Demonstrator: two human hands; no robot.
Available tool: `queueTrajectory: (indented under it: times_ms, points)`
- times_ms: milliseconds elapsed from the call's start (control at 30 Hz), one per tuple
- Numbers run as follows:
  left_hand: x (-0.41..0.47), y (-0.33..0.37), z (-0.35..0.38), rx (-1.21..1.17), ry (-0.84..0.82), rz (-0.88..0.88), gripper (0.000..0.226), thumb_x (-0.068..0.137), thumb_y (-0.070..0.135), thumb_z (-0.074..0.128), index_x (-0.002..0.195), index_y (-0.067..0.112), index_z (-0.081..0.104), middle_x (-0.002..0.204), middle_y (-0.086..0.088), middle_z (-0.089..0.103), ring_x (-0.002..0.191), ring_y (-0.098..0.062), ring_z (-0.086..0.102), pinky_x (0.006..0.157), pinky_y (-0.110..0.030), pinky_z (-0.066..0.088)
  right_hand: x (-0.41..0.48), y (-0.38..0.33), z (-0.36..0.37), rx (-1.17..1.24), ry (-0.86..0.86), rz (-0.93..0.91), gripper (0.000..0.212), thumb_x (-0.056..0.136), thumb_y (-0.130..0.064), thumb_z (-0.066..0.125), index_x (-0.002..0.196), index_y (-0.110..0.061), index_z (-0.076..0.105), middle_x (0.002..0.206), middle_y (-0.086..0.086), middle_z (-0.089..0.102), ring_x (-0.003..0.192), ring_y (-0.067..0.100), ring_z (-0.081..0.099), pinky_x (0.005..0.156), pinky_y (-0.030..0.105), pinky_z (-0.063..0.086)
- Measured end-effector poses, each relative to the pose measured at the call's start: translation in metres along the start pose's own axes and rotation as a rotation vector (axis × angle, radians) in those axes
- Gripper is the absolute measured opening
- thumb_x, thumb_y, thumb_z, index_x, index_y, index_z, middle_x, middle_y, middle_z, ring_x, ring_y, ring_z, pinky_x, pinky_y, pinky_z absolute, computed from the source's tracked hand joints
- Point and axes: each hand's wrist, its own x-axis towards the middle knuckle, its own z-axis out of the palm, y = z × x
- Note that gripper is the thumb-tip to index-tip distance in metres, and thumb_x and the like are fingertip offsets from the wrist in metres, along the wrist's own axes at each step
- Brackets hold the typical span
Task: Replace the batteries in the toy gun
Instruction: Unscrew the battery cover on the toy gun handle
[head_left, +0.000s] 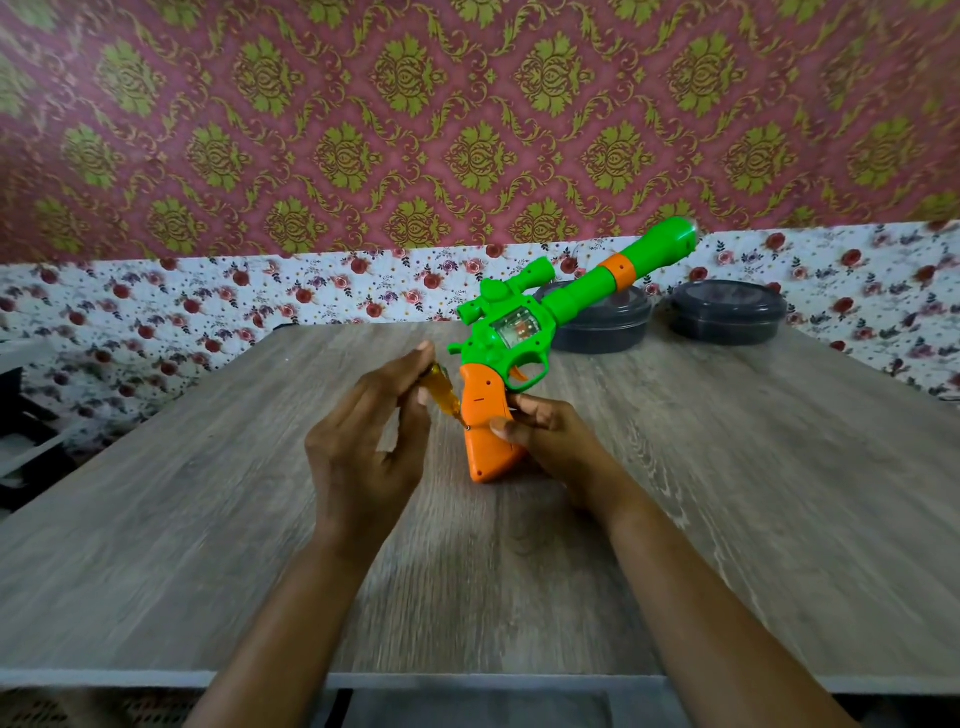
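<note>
Behind left hand, screwdriver half-hidden.

The left hand hides most of the screwdriver.

No text, label, brand, number or sign can be read anywhere.

Grey wood-grain table; two dark round containers at far edge.
</note>
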Motion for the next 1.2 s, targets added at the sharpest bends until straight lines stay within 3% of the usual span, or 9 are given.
queueTrajectory:
  times_ms: [133, 267, 333, 467, 667, 867, 1033, 1200]
  points:
    - [0.0004, -0.0026, 0.0009, -0.044, 0.01, -0.01, 0.023, 0.086, 0.009, 0.063, 0.109, 0.008, 0.061, 0.1, -0.003, 0.062, 0.087, -0.009, 0.063, 0.079, -0.013, 0.05, 0.0008, 0.0004, 0.0002, 0.012, 0.001, -0.012, 0.034, 0.09, -0.004, 0.055, 0.12, -0.021, 0.055, 0.108, -0.001, 0.063, 0.084, -0.003, 0.059, 0.078, 0.015, 0.05]
    - [-0.0008, -0.0046, -0.0001, -0.119, 0.081, -0.064, 0.019, 0.082, 0.013, 0.069, 0.094, 0.01, 0.056, 0.105, -0.001, 0.064, 0.097, -0.011, 0.067, 0.078, -0.023, 0.055, 0.0011, 0.0008, -0.0009, -0.011, -0.005, -0.01, 0.033, 0.09, -0.006, 0.054, 0.12, -0.021, 0.056, 0.108, 0.001, 0.063, 0.086, -0.002, 0.059, 0.081, 0.019, 0.049]
    - [-0.0003, -0.0018, 0.0004, -0.172, 0.085, -0.117, 0.025, 0.081, 0.015, 0.069, 0.097, 0.012, 0.05, 0.1, 0.004, 0.064, 0.092, -0.003, 0.067, 0.073, -0.02, 0.056, 0.0007, 0.0003, -0.0014, -0.029, -0.008, -0.008, 0.035, 0.091, -0.008, 0.054, 0.125, -0.014, 0.055, 0.107, 0.001, 0.063, 0.085, -0.002, 0.059, 0.073, 0.013, 0.05]
    - [0.0001, -0.0024, -0.0012, -0.102, 0.03, -0.083, 0.026, 0.086, 0.014, 0.064, 0.11, 0.015, 0.055, 0.099, 0.002, 0.064, 0.088, -0.004, 0.064, 0.073, -0.014, 0.053, -0.0008, 0.0007, -0.0009, -0.003, 0.001, 0.0, 0.035, 0.091, -0.007, 0.054, 0.126, -0.011, 0.055, 0.106, 0.0, 0.064, 0.081, -0.002, 0.06, 0.064, 0.007, 0.049]
    - [0.0013, 0.0008, 0.0003, -0.033, 0.003, 0.036, 0.031, 0.088, 0.004, 0.051, 0.118, 0.008, 0.061, 0.112, -0.003, 0.062, 0.1, -0.01, 0.062, 0.087, -0.013, 0.048, 0.0002, 0.0002, -0.0007, -0.015, -0.006, -0.001, 0.035, 0.091, -0.007, 0.053, 0.126, -0.012, 0.055, 0.108, -0.001, 0.064, 0.086, -0.002, 0.059, 0.073, 0.012, 0.049]
    - [0.0004, -0.0024, 0.0001, -0.051, 0.015, 0.017, 0.025, 0.087, 0.004, 0.059, 0.11, 0.011, 0.062, 0.1, -0.003, 0.062, 0.092, -0.003, 0.06, 0.081, -0.012, 0.047, 0.0, 0.0001, -0.0008, -0.013, -0.001, 0.0, 0.031, 0.091, -0.007, 0.053, 0.119, -0.019, 0.056, 0.104, -0.002, 0.064, 0.082, -0.004, 0.059, 0.069, 0.009, 0.05]
    - [0.0003, -0.0075, 0.0006, -0.11, 0.064, -0.031, 0.02, 0.081, 0.018, 0.069, 0.095, 0.013, 0.055, 0.092, -0.001, 0.055, 0.081, -0.01, 0.057, 0.071, -0.016, 0.046, -0.0006, -0.0004, -0.0003, -0.002, 0.002, 0.008, 0.032, 0.091, -0.006, 0.053, 0.122, -0.013, 0.057, 0.102, 0.0, 0.064, 0.08, -0.003, 0.059, 0.069, 0.01, 0.05]
    - [-0.0014, -0.0041, 0.0017, -0.156, 0.063, -0.104, 0.024, 0.082, 0.013, 0.068, 0.094, 0.015, 0.046, 0.093, -0.006, 0.064, 0.087, 0.004, 0.062, 0.07, -0.012, 0.05, -0.0008, -0.0012, -0.0003, -0.016, -0.013, 0.002, 0.031, 0.091, -0.007, 0.053, 0.12, -0.02, 0.056, 0.107, -0.001, 0.064, 0.086, 0.0, 0.06, 0.075, 0.013, 0.049]
